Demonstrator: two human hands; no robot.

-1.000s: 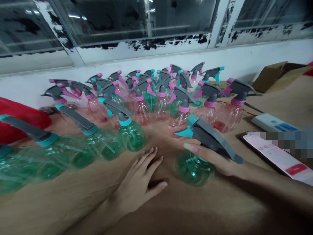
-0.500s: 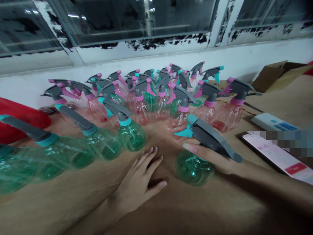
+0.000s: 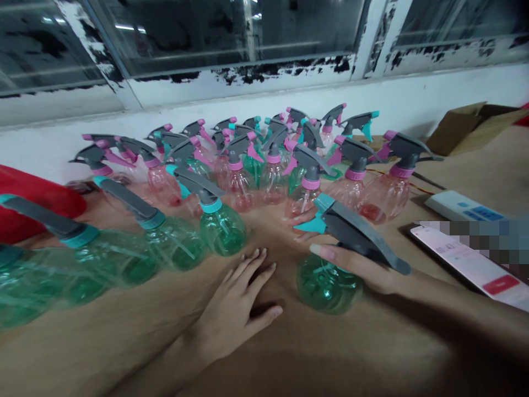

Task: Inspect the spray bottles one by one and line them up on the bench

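Note:
A green spray bottle (image 3: 324, 289) with a grey and turquoise trigger head stands upright at the right front. My right hand (image 3: 359, 267) is wrapped round its neck, thumb in front and fingers partly hidden behind the bottle. Flat on the table (image 3: 264, 358) lies my left hand (image 3: 233, 309), fingers spread and holding nothing. Just beyond its fingertips is another green spray bottle (image 3: 223, 229), apart from the hand. To the left, several more green bottles (image 3: 176, 242) stand in a row.
Several pink spray bottles (image 3: 242, 190), mixed with some green ones, crowd the back by the wall. At right are a phone (image 3: 463, 259), a white device with blue markings (image 3: 463, 207) and an open cardboard box (image 3: 458, 129). Something red (image 3: 37, 201) sits at far left.

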